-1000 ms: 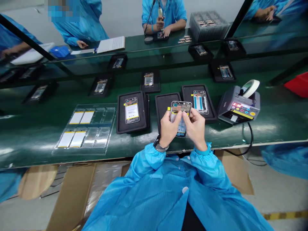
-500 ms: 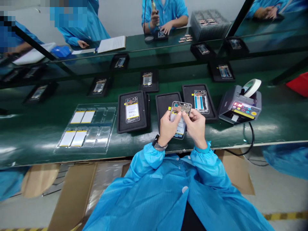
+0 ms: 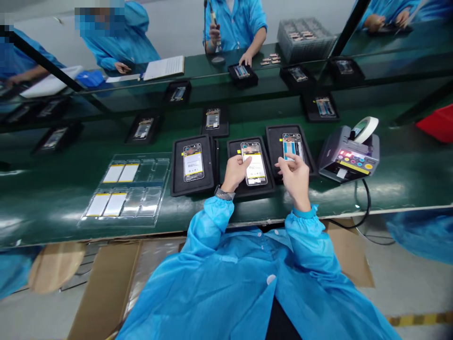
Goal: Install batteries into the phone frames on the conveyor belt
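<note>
Head view: the left hand (image 3: 234, 174) rests on the lower left of a phone frame (image 3: 254, 164), fingers spread across its face, loose, no pinch or clench. The right hand (image 3: 295, 179) is open and holds nothing, its fingertips (image 3: 279, 161) raised just right of that frame, over the gap between two trays; can't tell if they touch anything. The phone frame lies flat and face up in the middle black tray (image 3: 271, 165), with a white yellow-edged label on it. Right of it, a black tray (image 3: 274, 141) holds a second phone frame (image 3: 293, 146) with blue strips showing. Left of it, a black tray (image 3: 176, 165) holds a third phone frame (image 3: 193, 163). Further left on the green workbench (image 3: 53, 208) sits a clear plastic blister tray (image 3: 123, 189) of flat white-and-yellow sheets. Right of the trays is a grey electronic tape dispenser (image 3: 348, 153) with a tape roll (image 3: 366, 130) on top. A dark watch (image 3: 224, 193) shows at the left wrist, and both arms are in blue smock sleeves (image 3: 208, 222). Across the bench, a co-worker's hand (image 3: 214, 33) holds a corded tool (image 3: 213, 16), too small to tell exactly.
</note>
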`<state>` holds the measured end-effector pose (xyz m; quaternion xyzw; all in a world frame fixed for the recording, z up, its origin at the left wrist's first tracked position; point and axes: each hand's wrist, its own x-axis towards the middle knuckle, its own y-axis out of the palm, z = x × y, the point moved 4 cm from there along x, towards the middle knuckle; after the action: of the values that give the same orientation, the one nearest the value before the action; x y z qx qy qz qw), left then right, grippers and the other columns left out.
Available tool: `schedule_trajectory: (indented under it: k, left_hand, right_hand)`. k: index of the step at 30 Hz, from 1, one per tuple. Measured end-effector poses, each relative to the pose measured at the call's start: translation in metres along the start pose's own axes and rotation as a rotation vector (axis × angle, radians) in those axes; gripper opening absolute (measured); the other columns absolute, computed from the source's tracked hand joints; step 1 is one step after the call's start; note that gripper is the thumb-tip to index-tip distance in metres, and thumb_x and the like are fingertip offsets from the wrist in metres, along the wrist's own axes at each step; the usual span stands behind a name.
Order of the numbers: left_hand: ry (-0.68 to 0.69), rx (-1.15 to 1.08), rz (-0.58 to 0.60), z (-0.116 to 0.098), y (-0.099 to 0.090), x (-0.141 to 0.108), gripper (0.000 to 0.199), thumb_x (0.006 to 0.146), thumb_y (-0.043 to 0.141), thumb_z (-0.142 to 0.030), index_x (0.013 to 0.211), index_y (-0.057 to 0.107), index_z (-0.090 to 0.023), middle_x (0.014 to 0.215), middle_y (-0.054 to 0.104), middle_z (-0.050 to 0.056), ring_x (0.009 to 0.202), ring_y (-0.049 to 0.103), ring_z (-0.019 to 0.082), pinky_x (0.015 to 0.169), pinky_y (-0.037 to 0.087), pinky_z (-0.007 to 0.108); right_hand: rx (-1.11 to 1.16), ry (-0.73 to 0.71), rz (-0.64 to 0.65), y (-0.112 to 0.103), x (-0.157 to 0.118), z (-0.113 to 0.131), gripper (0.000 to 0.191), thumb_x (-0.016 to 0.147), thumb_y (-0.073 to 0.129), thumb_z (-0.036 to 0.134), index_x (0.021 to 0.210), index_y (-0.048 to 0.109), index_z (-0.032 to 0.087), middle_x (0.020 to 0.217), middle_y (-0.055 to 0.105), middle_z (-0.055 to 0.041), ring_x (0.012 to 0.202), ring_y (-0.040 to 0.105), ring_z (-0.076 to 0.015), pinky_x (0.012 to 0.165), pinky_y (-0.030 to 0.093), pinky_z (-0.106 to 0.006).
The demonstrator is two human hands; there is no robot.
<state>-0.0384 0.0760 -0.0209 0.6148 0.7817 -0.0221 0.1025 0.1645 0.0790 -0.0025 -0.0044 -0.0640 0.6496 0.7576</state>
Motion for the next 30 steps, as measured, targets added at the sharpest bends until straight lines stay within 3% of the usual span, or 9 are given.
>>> schedule_trajectory:
  k: [5,10,14,17,19,21,25,28,30]
  left_hand:
    - [0.071,0.538,-0.050,-0.010,-0.004,0.014,0.015,0.093,0.074,-0.025,0.084,0.071,-0.014,0.080,0.074,0.010,0.076,0.072,0.024,0.076,0.055,0.034]
    - [0.343,0.917,-0.179,-0.040,-0.026,-0.026,0.015,0.093,0.073,-0.031,0.096,0.077,-0.018,0.098,0.073,0.011,0.094,0.070,0.026,0.087,0.053,0.035]
    - [0.342,0.703,-0.188,-0.067,-0.096,-0.080,0.020,0.092,0.069,-0.039,0.093,0.079,-0.021,0.093,0.076,0.006,0.083,0.068,0.021,0.076,0.054,0.031]
    - [0.248,0.538,-0.472,-0.085,-0.163,-0.124,0.019,0.089,0.073,-0.042,0.085,0.077,-0.024,0.081,0.074,-0.002,0.072,0.064,0.017,0.064,0.050,0.028]
    - [0.202,0.464,-0.554,-0.088,-0.183,-0.137,0.020,0.091,0.073,-0.043,0.083,0.075,-0.025,0.081,0.074,-0.005,0.069,0.062,0.015,0.061,0.048,0.026]
    - [0.158,0.404,-0.458,-0.079,-0.171,-0.127,0.024,0.091,0.073,-0.046,0.086,0.075,-0.023,0.084,0.075,-0.002,0.068,0.064,0.017,0.055,0.047,0.026]
    - [0.159,0.646,-0.172,-0.048,-0.081,-0.076,0.025,0.092,0.065,-0.040,0.101,0.073,-0.018,0.096,0.075,0.009,0.081,0.070,0.023,0.068,0.057,0.033]
    - [0.238,1.031,-0.270,-0.035,-0.027,-0.046,0.033,0.096,0.062,-0.035,0.122,0.068,-0.015,0.126,0.068,0.020,0.115,0.067,0.034,0.094,0.058,0.044]
    - [0.210,1.169,-0.320,-0.028,-0.014,-0.036,0.047,0.099,0.059,-0.035,0.138,0.060,-0.009,0.137,0.060,0.027,0.133,0.057,0.042,0.096,0.057,0.050]
  right_hand:
    - [-0.171,-0.073,-0.007,-0.009,-0.003,-0.001,0.031,0.086,0.068,0.047,0.096,0.073,0.017,0.081,0.075,-0.0070,0.070,0.066,-0.0202,0.070,0.050,-0.035]
    - [-0.250,-0.100,0.039,-0.001,-0.015,0.005,0.025,0.089,0.066,0.044,0.092,0.074,0.020,0.079,0.074,-0.0063,0.067,0.062,-0.0204,0.071,0.049,-0.036]
    - [-0.160,-0.099,-0.105,-0.043,-0.022,0.007,0.026,0.088,0.069,0.045,0.086,0.073,0.019,0.078,0.075,-0.0072,0.067,0.066,-0.0202,0.066,0.051,-0.033]
    - [-0.133,-0.050,-0.417,-0.107,-0.023,-0.007,0.020,0.084,0.073,0.041,0.082,0.073,0.021,0.071,0.073,-0.0072,0.055,0.060,-0.0177,0.055,0.047,-0.031]
    - [-0.133,-0.019,-0.612,-0.147,-0.023,-0.021,0.016,0.081,0.074,0.037,0.078,0.071,0.021,0.066,0.071,-0.0069,0.049,0.056,-0.0159,0.049,0.042,-0.030]
    - [-0.130,0.022,-0.707,-0.171,-0.021,-0.034,0.016,0.078,0.074,0.035,0.075,0.069,0.020,0.064,0.070,-0.0058,0.047,0.055,-0.0152,0.047,0.042,-0.029]
    - [-0.147,0.098,-0.663,-0.175,-0.007,-0.049,0.020,0.079,0.072,0.036,0.079,0.070,0.016,0.064,0.071,-0.0051,0.046,0.057,-0.0146,0.046,0.043,-0.027]
    - [-0.105,0.118,-0.615,-0.163,-0.001,-0.047,0.020,0.081,0.070,0.035,0.078,0.070,0.016,0.063,0.072,-0.0059,0.043,0.055,-0.0129,0.042,0.039,-0.025]
    - [-0.049,0.139,-0.606,-0.159,0.001,-0.044,0.020,0.081,0.071,0.036,0.074,0.068,0.016,0.062,0.071,-0.0058,0.042,0.055,-0.0124,0.040,0.036,-0.023]
